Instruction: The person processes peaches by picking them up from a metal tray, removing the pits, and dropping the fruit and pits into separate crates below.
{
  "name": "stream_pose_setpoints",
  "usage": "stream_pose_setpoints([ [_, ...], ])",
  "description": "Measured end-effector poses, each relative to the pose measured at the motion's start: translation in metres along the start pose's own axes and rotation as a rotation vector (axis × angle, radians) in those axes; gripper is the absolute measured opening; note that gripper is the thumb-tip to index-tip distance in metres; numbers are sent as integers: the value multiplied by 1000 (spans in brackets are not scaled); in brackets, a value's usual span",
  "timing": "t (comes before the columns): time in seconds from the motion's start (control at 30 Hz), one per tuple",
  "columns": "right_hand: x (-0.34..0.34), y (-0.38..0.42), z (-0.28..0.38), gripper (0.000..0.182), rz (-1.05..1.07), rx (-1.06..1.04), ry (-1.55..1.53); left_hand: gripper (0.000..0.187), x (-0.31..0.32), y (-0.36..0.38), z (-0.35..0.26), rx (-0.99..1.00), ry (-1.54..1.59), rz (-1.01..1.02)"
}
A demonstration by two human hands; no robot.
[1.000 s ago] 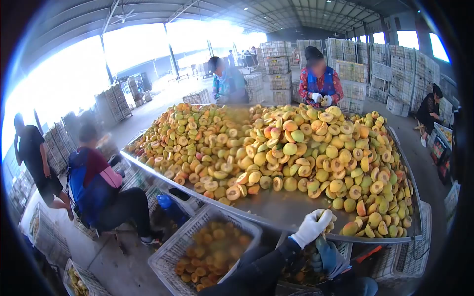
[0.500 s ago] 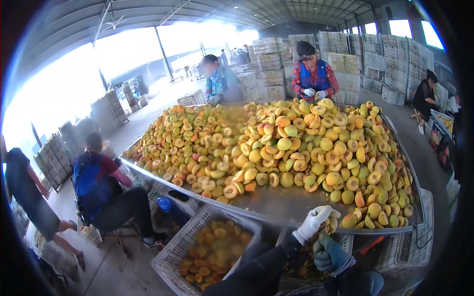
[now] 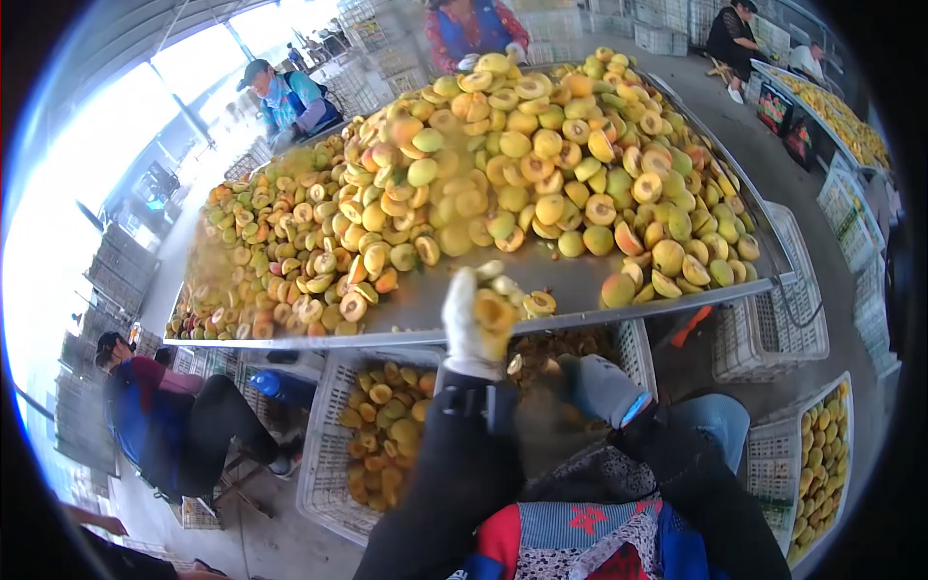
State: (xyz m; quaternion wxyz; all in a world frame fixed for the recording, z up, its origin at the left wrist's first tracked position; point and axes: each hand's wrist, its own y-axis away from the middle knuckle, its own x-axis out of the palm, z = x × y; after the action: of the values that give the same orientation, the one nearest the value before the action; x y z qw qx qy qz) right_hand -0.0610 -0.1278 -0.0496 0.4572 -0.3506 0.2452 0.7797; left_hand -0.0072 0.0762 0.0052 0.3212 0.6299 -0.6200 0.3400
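Where the scene begins on the left, a seated person in a blue top point(image 3: 145, 425) works below the counter's point(image 3: 580, 285) edge, apart from the wearer. Next comes a white crate point(image 3: 333, 464) under the counter's near rim, holding peach halves point(image 3: 387, 425). Above it, the big heap of peaches point(image 3: 503, 164) covers most of the metal counter, leaving a bare strip along the near edge.

At the middle, the left hand point(image 3: 472, 324), in a white glove, is raised at that edge and closed around a peach half point(image 3: 495, 311), cut face toward the camera. A few loose halves point(image 3: 536, 304) lie on the bare strip just beside it. Just to the right and lower, the right hand point(image 3: 599, 387), in a grey glove, sits over another crate point(image 3: 633, 348) under the counter; it is blurred, and whether it is clenched or holds anything cannot be told.

Further right, an orange-handled tool point(image 3: 688, 327) hangs below the rim, and a crate of yellow fruit point(image 3: 817, 454) sits on the floor at the far right.

The likely trouble is the held half slipping: wet flesh against a glove gives little grip, and it could drop between the crates. The heap is also steep near the edge, so a nudge could roll fruit over the rim.
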Motion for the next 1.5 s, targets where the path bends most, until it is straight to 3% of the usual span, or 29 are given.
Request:
stream_pose_setpoints([
  [0.07,-17,8,-7,41,136,80,150,39,8,27,-33,94,-301,-158],
  [0.1,-22,12,-11,38,88,58,162,35,2,37,-45,180,-420,-278],
  [0.13,-26,15,-13,36,39,35,175,31,-6,49,-64,192,-565,-292],
  [0.17,-30,16,-13,34,-13,10,187,27,-28,56,-82,158,-793,-450],
  [0.2,-33,15,-6,34,-66,21,169,27,-88,55,-99,271,-1270,-481],
  [0.23,-35,14,-3,35,-56,31,134,33,-78,71,-106,395,-2049,-662],
  [0.3,-38,9,1,39,-32,35,67,38,-100,61,-115,656,-2104,-712],
  [0.33,-38,6,1,39,7,37,73,37,-78,51,-105,606,-1924,-709],
  [0.37,-37,5,0,38,20,22,63,35,-66,32,-98,589,-1709,-497],
  [0.43,-38,2,-2,37,41,-14,53,33,-24,-10,-65,635,-1695,-236],
  [0.53,-46,-2,1,35,97,52,57,47,-6,-89,-25,623,-1946,-43],
  [0.57,-46,-3,-1,35,110,68,53,56,-5,-113,-15,590,-1981,17],
  [0.63,-39,-6,-9,36,69,65,56,63,-2,-146,0,276,-2165,-2],
  [0.73,-37,-8,-10,37,23,39,45,65,-10,-167,18,96,-2335,31],
  [0.83,-41,-9,-4,38,10,31,33,61,-22,-157,16,228,-2280,178],
  [1.0,-36,-11,-8,41,-173,-91,-25,37,-60,-135,-11,-278,-1367,-7],
  [1.13,-45,-13,6,39,-317,-66,-63,42,-41,-91,-23,-305,-925,-59],
  [1.23,-45,-17,15,34,-418,-7,-102,43,-3,-56,-14,-207,-660,20],
  [1.27,-42,-22,16,32,-499,-75,-198,45,7,-44,-8,-26,-876,160],
  [1.3,-37,-30,14,30,-580,-143,-293,48,21,-37,-4,-150,-677,46],
  [1.33,-35,-34,14,29,-658,-213,-389,49,29,-31,3,-109,-682,40],
  [1.43,-38,-29,22,27,-678,-135,-233,51,33,-23,31,40,-626,74],
  [1.5,-31,-31,17,27,-571,-133,-191,47,32,-22,39,30,-625,85],
])
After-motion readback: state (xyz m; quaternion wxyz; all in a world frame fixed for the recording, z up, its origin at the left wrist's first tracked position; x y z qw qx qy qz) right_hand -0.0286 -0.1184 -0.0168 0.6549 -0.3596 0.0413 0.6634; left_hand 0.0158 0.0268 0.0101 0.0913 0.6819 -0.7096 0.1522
